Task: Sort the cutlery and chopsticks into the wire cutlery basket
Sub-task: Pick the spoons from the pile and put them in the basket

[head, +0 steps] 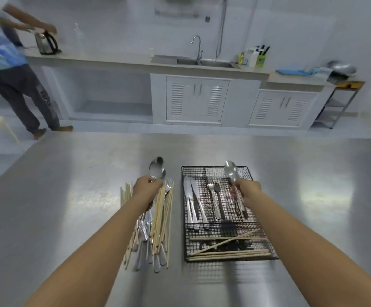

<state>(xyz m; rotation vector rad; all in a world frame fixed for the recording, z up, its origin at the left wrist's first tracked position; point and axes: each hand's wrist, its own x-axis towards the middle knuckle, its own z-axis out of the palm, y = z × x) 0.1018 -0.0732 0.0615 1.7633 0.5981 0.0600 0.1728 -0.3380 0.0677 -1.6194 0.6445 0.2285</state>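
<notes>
Head view: the left hand point(147, 187) grips spoons point(157, 169) above the loose pile point(155, 229) on the steel table point(69, 207). The right hand point(247, 190) is closed around a spoon point(230, 170) over the wire basket point(222, 216), which lies just right of the pile. No writing is readable.

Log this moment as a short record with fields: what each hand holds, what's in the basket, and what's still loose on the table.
left hand: grips shiny metal spoons above the loose pile
right hand: holds one metal spoon over the basket's right compartment
black wire cutlery basket: knives left, forks middle, wooden chopsticks across the near section
loose pile: chopsticks, forks and other cutlery mixed on the steel table
</notes>
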